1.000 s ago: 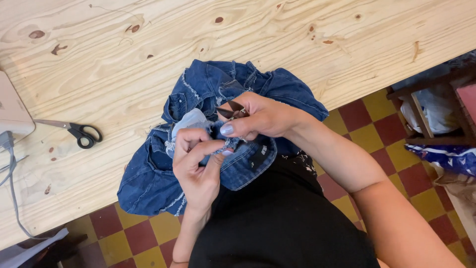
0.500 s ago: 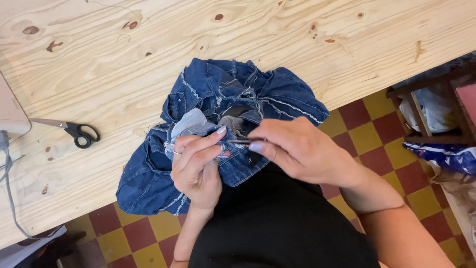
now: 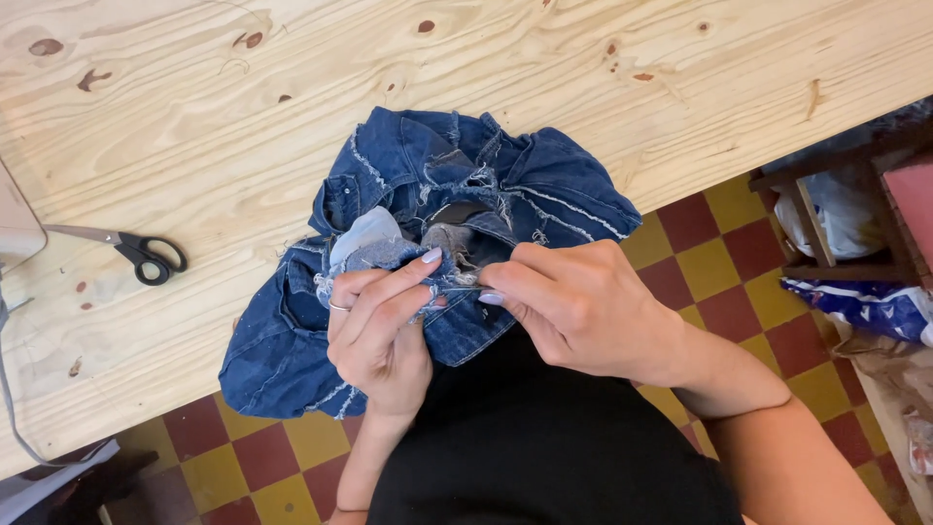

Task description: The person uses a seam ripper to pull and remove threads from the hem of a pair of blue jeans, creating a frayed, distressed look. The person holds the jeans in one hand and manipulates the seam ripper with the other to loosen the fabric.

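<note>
Two hands on one bunched-up denim garment (image 3: 408,204), which sits at the near edge of the wooden counter (image 3: 194,117), right in front of the person. Left hand (image 3: 379,326) pinches a frayed fold of the denim; right hand (image 3: 573,306) is closed around a small dark tool, w/ its tip at the seam just beside the left fingers. Looks like seam picking, imo. Any further move needs the fold kept taut. Black scissors (image 3: 146,255) lie well off to the left of both hands, untouched. No containers w/ anything clear inside.
</note>
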